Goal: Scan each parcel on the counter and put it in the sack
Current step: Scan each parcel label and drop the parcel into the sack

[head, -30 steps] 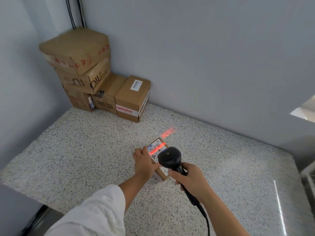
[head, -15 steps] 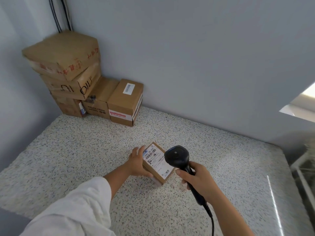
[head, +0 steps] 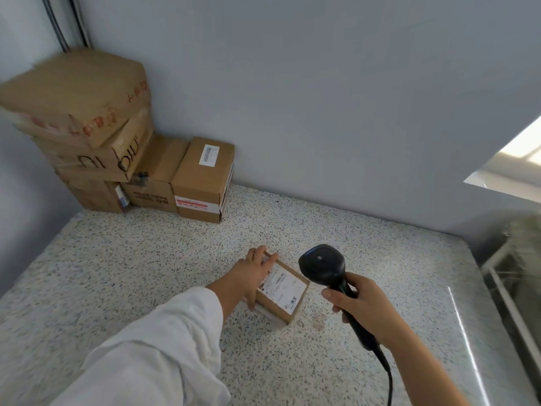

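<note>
Gripping the parcel point(head: 282, 290) across its labelled top, the left hand point(head: 251, 275) should lift it level while the right hand point(head: 366, 310), closed round the scanner point(head: 322, 263), moves aside.

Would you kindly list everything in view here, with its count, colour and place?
small parcel: one, brown with a white label, at mid-counter, in the left hand.
cartons: five as far as I can tell, brown, stacked in the counter's back left corner.
scanner: one, black, corded, raised just right of the small parcel.
counter: one, white speckled dark.
wall cables: dark, in the corner above the cartons; count unclear.
grey shape: blurred, past the counter's right edge; cannot tell what it is.
sleeve: one, white, on the left arm.
left hand: holds the small parcel.
right hand: grips the scanner's handle.
</note>
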